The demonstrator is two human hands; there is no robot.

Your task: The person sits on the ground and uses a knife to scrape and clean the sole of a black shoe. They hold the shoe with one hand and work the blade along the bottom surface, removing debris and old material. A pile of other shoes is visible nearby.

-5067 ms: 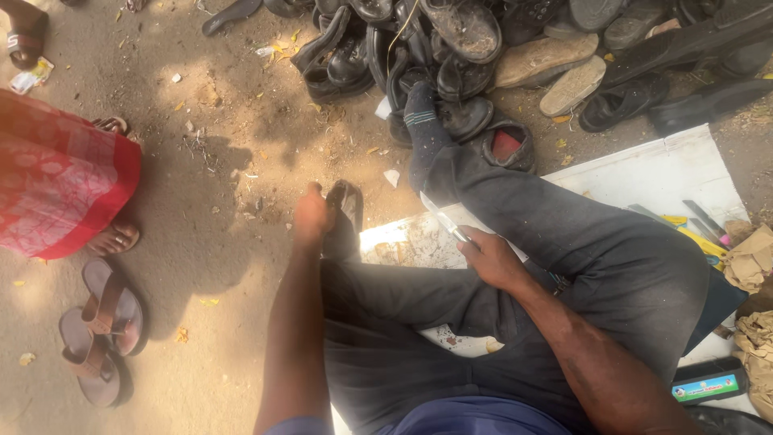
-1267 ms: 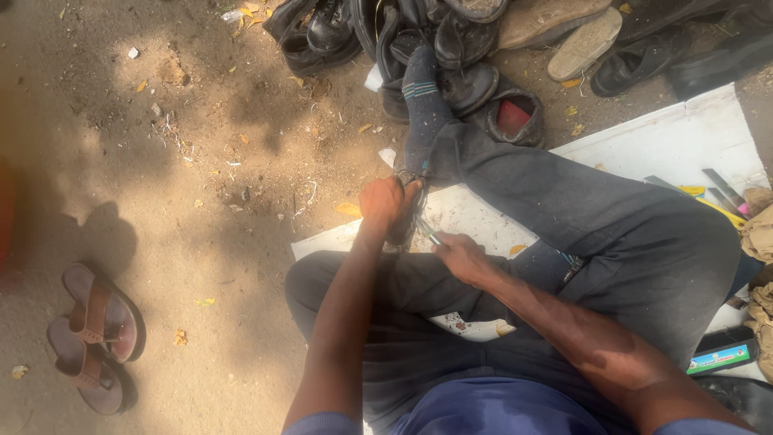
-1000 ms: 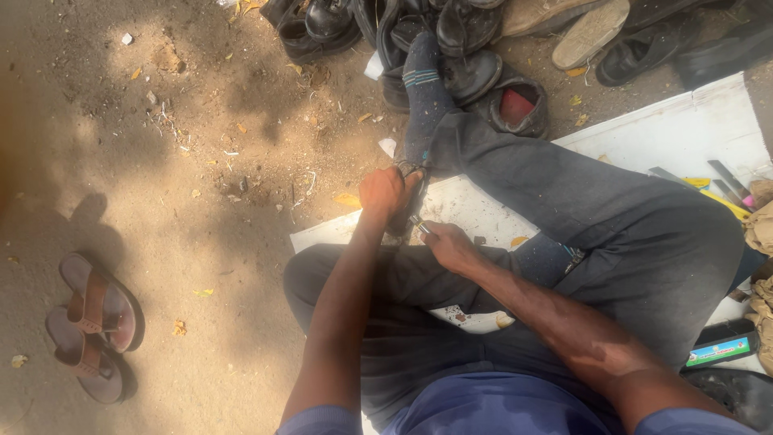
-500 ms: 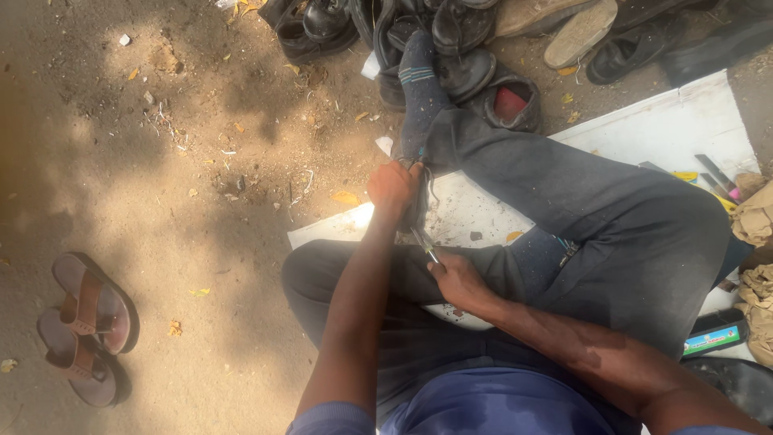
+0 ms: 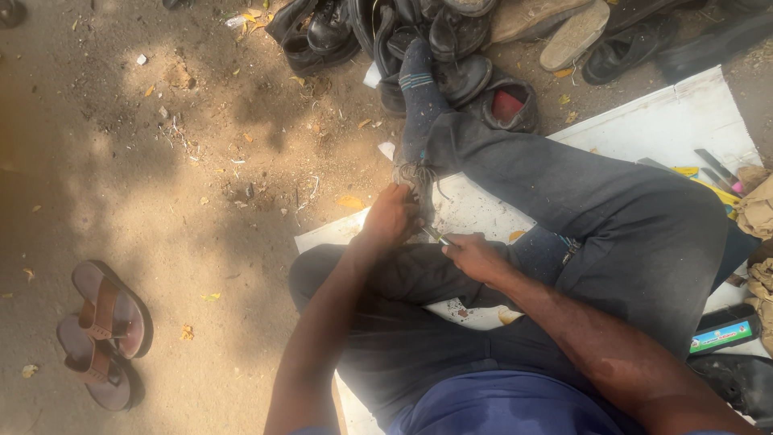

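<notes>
The left hand (image 5: 392, 217) is closed around a dark shoe (image 5: 419, 189) propped on the person's folded knee, its fingers wrapped over the near side so the frayed laces (image 5: 412, 171) splay out just above the knuckles; the right hand (image 5: 475, 258) sits just beside it, fingers pinched shut on a thin metal tool (image 5: 437, 236) whose tip points at the shoe close to the left hand; how the tip meets the shoe cannot be told. Both hands work over a white board (image 5: 668, 129) lying on the sandy ground (image 5: 161, 177), near the board's left edge; the person's dark-trousered leg (image 5: 564, 181) stretches across the board toward its far edge, ending in a striped sock (image 5: 415, 84) that rests against a heap of dark shoes (image 5: 435, 40); small tools (image 5: 713, 169) lie by the board's right edge; a pair of brown sandals (image 5: 105, 330) lies on the ground, well apart to the left of the board.
</notes>
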